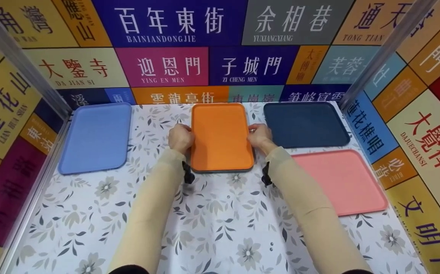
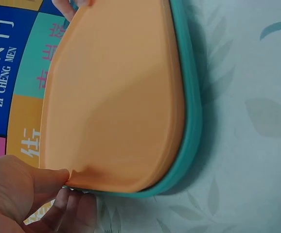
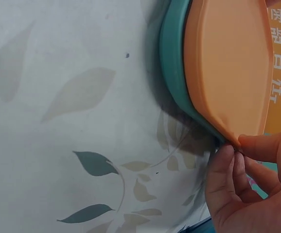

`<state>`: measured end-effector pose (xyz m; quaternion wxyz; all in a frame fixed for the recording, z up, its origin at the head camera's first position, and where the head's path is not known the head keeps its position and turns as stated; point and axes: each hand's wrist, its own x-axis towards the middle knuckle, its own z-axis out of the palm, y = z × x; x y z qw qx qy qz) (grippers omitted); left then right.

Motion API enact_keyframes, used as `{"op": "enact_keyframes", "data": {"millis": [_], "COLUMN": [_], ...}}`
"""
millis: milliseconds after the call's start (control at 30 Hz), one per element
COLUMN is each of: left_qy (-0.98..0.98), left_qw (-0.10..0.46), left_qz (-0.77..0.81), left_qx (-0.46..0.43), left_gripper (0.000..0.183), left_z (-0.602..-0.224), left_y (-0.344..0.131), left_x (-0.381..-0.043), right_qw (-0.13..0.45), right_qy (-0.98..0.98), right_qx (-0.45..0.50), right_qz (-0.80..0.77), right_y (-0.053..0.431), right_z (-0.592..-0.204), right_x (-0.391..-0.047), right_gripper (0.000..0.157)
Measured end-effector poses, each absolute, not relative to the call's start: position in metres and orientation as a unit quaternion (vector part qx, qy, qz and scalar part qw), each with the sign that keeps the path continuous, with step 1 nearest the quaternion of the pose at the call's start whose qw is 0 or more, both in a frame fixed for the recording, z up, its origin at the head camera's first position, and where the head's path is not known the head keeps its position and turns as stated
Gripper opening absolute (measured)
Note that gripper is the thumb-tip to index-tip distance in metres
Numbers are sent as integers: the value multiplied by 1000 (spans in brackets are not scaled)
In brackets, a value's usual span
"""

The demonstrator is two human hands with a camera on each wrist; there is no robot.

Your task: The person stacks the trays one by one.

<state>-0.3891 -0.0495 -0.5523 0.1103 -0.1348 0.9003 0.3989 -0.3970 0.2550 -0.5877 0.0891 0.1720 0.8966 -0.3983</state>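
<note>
1. I see the left hand [image 1: 180, 137] pinching the left rim of the flat orange rectangular plastic tray [image 1: 221, 136], thumb on top and fingers beneath.
2. The right hand [image 1: 259, 137] pinches the opposite rim the same way.
3. The orange tray sits on a teal plastic tray [image 2: 191, 121] (only its edge shows), at the middle back of the leaf-patterned surface [image 1: 220, 220].
4. A light blue tray [image 1: 96, 137] lies well to the left; a navy tray [image 1: 305, 123] and a pink tray [image 1: 341, 180] lie to the right.
</note>
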Motion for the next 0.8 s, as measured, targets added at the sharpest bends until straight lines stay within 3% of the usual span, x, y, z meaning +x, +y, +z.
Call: {"op": "enact_keyframes", "data": {"millis": [267,600,800], "left_qy": [922,904,904], "left_qw": [92,138,127], "left_qz": [365,393,399], "left_qx": [-92,-93,-80], "left_gripper": [33,28,26], "left_z": [-564,-544,-533], "left_y": [-59,-66,-55], "left_x": [-395,-375,-367], "right_qw": [93,145,168], "right_qy": [910,890,878], "right_qx": [152,125,106], "right_qz": [-374,-414,-435], "right_y": [268,249,268], "right_z": [-607,-540,-527], "right_x": [-410,-357,-348], "right_gripper": [48,46,42]}}
